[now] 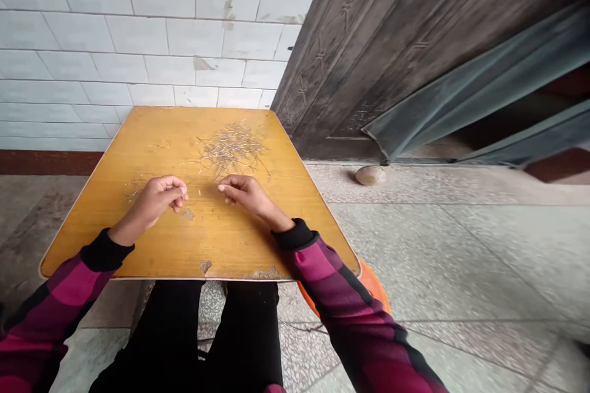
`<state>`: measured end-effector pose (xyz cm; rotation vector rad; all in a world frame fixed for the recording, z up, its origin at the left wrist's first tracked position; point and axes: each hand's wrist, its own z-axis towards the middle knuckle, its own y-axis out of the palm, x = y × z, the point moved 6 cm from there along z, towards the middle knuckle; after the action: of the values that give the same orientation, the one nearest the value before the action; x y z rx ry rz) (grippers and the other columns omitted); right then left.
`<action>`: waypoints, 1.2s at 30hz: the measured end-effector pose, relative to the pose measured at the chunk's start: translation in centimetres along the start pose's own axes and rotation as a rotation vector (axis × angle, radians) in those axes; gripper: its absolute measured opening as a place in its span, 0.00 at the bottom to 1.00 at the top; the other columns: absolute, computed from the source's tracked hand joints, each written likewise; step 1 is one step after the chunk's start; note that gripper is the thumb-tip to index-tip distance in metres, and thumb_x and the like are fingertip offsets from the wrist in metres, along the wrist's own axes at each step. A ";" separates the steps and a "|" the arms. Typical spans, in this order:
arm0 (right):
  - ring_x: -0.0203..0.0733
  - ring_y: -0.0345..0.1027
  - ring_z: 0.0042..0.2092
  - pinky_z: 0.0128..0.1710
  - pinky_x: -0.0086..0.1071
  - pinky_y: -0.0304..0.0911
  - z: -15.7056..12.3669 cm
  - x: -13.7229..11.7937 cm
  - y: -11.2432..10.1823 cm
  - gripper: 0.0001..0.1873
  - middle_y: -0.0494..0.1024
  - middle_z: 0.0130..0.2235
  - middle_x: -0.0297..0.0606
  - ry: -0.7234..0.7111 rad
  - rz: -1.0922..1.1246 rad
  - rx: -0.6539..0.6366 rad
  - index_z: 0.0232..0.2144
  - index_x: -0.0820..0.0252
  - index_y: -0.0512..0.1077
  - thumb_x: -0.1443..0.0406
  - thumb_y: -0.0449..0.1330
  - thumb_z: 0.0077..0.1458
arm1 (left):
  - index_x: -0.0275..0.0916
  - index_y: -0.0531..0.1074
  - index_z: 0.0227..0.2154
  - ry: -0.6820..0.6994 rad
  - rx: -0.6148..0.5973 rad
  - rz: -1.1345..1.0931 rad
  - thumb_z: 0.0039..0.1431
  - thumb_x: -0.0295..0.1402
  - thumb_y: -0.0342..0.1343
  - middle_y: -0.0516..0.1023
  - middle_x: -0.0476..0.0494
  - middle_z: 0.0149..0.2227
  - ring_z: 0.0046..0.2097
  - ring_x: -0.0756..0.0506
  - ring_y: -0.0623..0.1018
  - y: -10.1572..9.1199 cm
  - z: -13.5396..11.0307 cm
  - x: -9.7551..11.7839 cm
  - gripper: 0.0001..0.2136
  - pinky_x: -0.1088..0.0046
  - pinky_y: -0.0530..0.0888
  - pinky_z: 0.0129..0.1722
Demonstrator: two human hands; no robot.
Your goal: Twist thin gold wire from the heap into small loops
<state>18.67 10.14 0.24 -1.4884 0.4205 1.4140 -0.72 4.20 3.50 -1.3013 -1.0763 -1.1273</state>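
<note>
A small yellow wooden table (138, 245) stands in front of me. A loose tangled pile of thin pale wires or fibres (233, 148) lies on its far half. My left hand (154, 202) rests on the tabletop with fingers curled in a pinch. My right hand (244, 191) lies a short way to its right, also pinched. A very thin strand seems to run between the two hands, but it is too fine to name. Both hands sit just in front of the pile, apart from it.
A few stray strands (159, 146) lie left of the pile. A white tiled wall (138, 31) is behind the table, a dark carved door (391, 43) to the right. A stone (370, 175) lies by the threshold. An orange object (373, 285) shows under the table's right corner.
</note>
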 end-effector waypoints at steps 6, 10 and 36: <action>0.30 0.64 0.24 0.22 0.23 0.61 -0.4 -0.2 -0.1 0.21 0.71 0.24 0.31 0.068 0.338 0.062 0.32 0.62 0.72 0.49 0.64 0.49 | 0.36 0.71 0.25 0.023 -0.047 -0.025 0.48 0.34 0.57 0.73 0.50 0.21 0.22 0.52 0.73 4.9 2.5 -1.3 0.06 0.75 0.72 0.26; 0.29 0.64 0.24 0.22 0.23 0.61 -0.4 0.1 -0.3 0.18 0.73 0.26 0.31 0.097 0.391 0.051 0.29 0.63 0.72 0.52 0.65 0.48 | 0.35 0.71 0.26 0.001 -0.082 -0.077 0.50 0.34 0.58 0.74 0.49 0.22 0.23 0.52 0.73 5.5 2.8 -2.4 0.06 0.75 0.72 0.26; 0.28 0.64 0.19 0.18 0.22 0.61 -0.6 0.3 1.5 0.20 0.72 0.20 0.29 0.124 0.404 -0.090 0.26 0.64 0.72 0.51 0.63 0.51 | 0.34 0.74 0.29 -0.087 -0.507 0.286 0.52 0.40 0.58 0.66 0.52 0.23 0.23 0.55 0.61 6.6 1.3 -2.1 0.12 0.79 0.57 0.19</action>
<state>17.81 9.09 -0.73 -1.6307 0.7782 1.6744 5.54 5.24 0.42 -1.8501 -0.6510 -1.1711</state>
